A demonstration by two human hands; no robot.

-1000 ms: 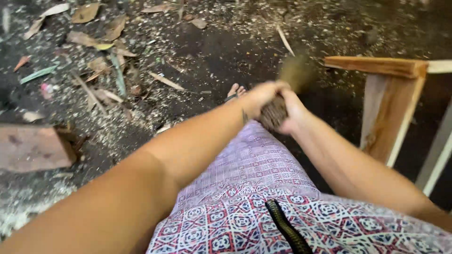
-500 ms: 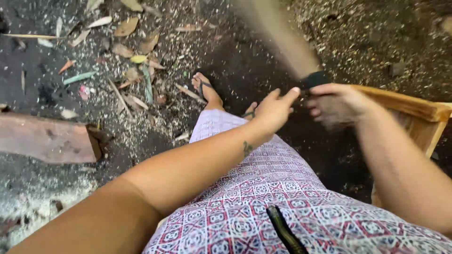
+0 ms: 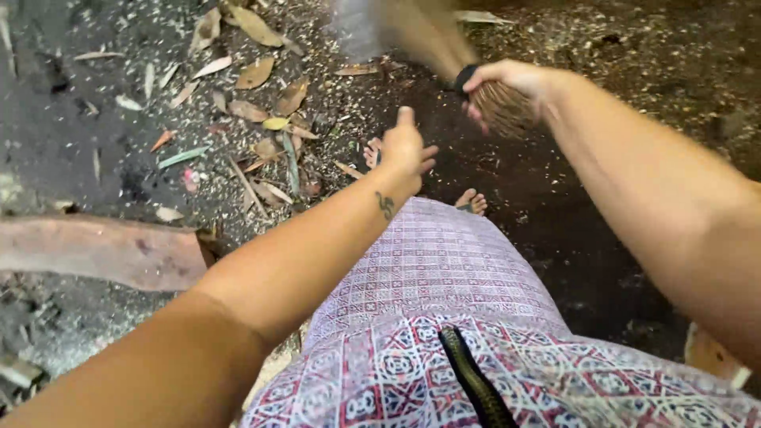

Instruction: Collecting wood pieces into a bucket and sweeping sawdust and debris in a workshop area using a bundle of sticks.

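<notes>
My right hand [image 3: 517, 82] is closed around the bound end of a stick broom [image 3: 501, 112]. The broom's long bristles [image 3: 408, 30] stretch up and to the left as a motion blur. My left hand [image 3: 406, 149] hangs free a little lower and to the left of the broom, fingers loosely apart, holding nothing. A small dark tattoo marks that wrist. Below both arms is my patterned red and white skirt [image 3: 436, 277]. My toes [image 3: 473, 200] show at its far edge on dark soil.
Dry leaves [image 3: 255, 75] and wood chips litter the dark ground at upper left. A reddish wooden plank [image 3: 103, 252] lies at the left. A black strap [image 3: 476, 380] lies on the skirt. A pale wooden piece [image 3: 713, 357] pokes in at lower right.
My left hand has let go of the broom and drawn apart from it. My right hand has swung the broom up and left. The wooden frame on the right has left the view.
</notes>
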